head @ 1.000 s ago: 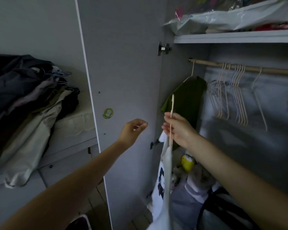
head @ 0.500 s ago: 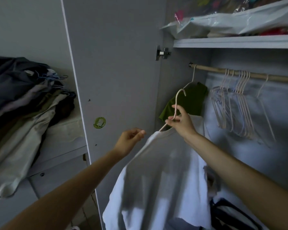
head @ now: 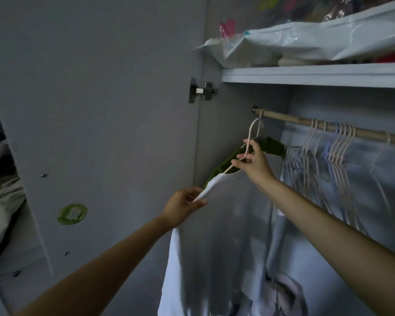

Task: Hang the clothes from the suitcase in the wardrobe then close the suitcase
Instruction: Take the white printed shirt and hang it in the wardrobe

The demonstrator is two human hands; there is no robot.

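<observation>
Since a moment ago our left hand [head: 184, 207] has come up to pinch the shoulder of the white shirt [head: 217, 247], below and left of the rail [head: 306, 123]. Our right hand [head: 252, 161] is gripping the hanger [head: 251, 137] by its neck, just under the rail's left end. We are judging it best to keep the shoulder steady while lifting the hook over the bare rail between the green garment [head: 271, 145] and the empty hangers [head: 324, 151].

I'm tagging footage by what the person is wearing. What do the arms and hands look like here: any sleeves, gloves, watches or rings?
Both arms are bare from the picture's edge to the wrist: no sleeves show. The left hand and right hand wear no gloves. No watch, bracelet or ring is visible, though the light is dim and some fingers are partly hidden.
</observation>
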